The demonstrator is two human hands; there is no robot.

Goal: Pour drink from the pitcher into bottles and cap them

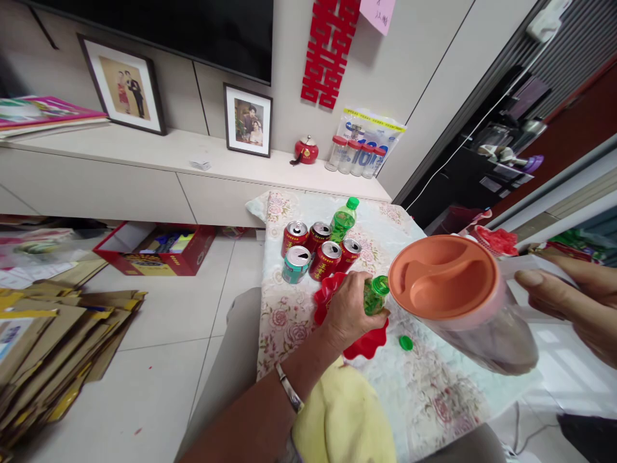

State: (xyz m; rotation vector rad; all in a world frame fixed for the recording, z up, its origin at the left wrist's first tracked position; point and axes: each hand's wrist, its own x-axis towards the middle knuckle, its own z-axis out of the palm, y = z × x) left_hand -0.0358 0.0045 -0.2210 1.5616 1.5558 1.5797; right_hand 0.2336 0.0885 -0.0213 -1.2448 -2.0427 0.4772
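Observation:
My left hand is wrapped round an uncapped green plastic bottle over a red scalloped tray. My right hand grips the handle of a clear pitcher with an orange lid. The pitcher is tilted, its lid close to the bottle's mouth; dark liquid shows inside. A loose green cap lies on the flowered tablecloth. Behind the tray stand several opened red cans, a teal can and a second green bottle with its cap on.
A yellow cloth lies at the table's near edge. Beyond the table, a low cabinet holds framed photos, a red pot and lidded jars. Left on the floor are a red box and stacked cardboard.

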